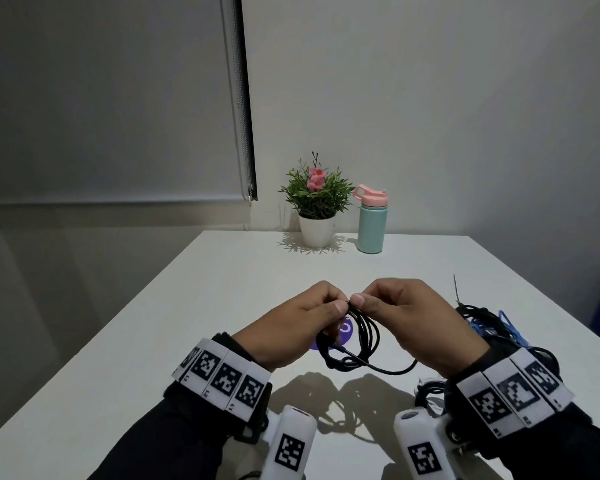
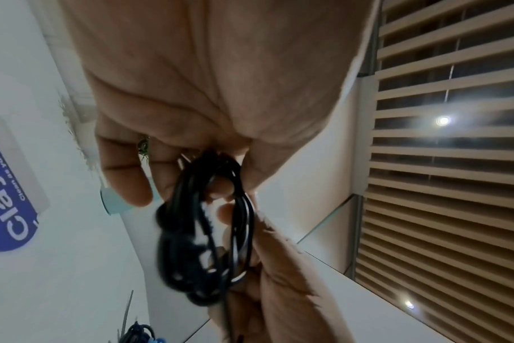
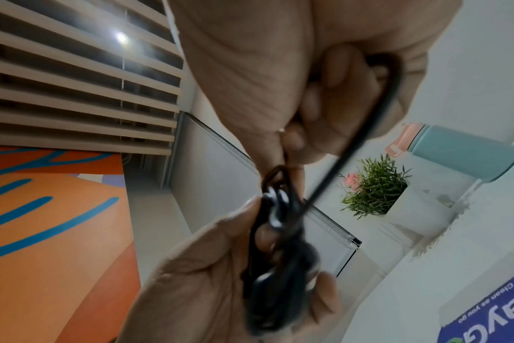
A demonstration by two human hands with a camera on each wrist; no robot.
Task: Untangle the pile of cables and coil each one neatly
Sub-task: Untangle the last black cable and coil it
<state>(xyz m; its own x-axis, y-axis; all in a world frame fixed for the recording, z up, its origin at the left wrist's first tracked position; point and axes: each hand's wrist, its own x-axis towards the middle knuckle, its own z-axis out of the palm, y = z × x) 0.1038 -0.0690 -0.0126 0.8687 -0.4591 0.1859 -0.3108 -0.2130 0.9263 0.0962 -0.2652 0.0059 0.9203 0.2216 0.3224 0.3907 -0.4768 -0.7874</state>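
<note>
Black cable (image 1: 359, 336), looped into a coil, hangs above table; tangled pile (image 1: 489, 323) right.

The setting was an office-like meeting room. A plain white table (image 1: 194, 306) stood against bare white walls, with a roller blind (image 1: 101, 98) at its far left corner. A potted plant (image 1: 316, 202) and a water bottle (image 1: 371, 223) stood at the far edge.

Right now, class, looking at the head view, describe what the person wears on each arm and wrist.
Both arms are in dark sleeves. Each wrist carries a white band of square black-and-white coded markers; the right one matches. Below each wrist sits a white rounded camera unit bearing another marker. The left hand and right hand are bare.
</note>
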